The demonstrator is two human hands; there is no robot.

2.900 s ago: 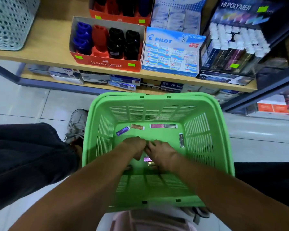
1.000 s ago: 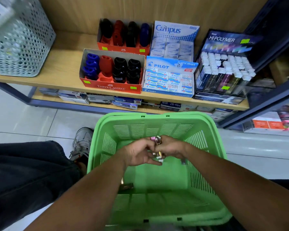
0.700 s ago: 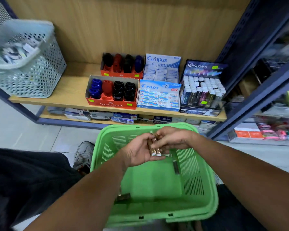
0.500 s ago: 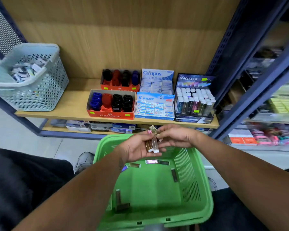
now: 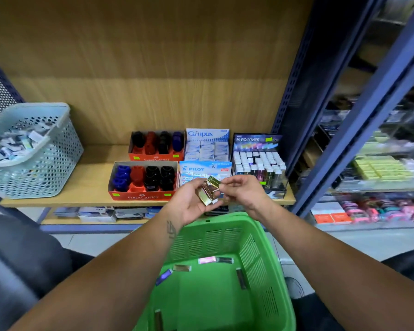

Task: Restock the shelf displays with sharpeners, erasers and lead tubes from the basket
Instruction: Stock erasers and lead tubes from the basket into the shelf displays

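A small bunch of gold-coloured plastic lead tubes [image 5: 207, 193] is cradled in the curled fingers of the left hand [image 5: 189, 204], and one more gold tube [image 5: 213, 181] is pinched at its end by the fingertips of the right hand [image 5: 245, 193]. Both hands are held together just above the far rim of the bright green slotted plastic basket [image 5: 263, 271].

Down below the hands, a few loose tubes are left on the basket floor: a pink one [image 5: 206, 260], a dark one [image 5: 225, 260] beside it, a gold one [image 5: 182, 268], a purple one [image 5: 164, 277], and a dark one [image 5: 240, 278] over by the right wall.

Right behind the hands, the blue-and-white Pilot eraser carton [image 5: 204, 169] is partly blocked from view by the fingers and tubes. Just past the right hand sits the dark Hi-Polymer lead tube display [image 5: 258, 161], packed with white-capped tubes. Beyond the left hand, the red Faber-Castell cardboard tray of blue, red and black sharpeners [image 5: 142, 181] is parked on the wooden shelf [image 5: 91, 185], with a second red sharpener tray [image 5: 157, 145] and a Campus eraser box [image 5: 207, 144] further back. Way off to the left, a pale blue perforated plastic bin [image 5: 41, 161] holds a blurry pile of small packets.
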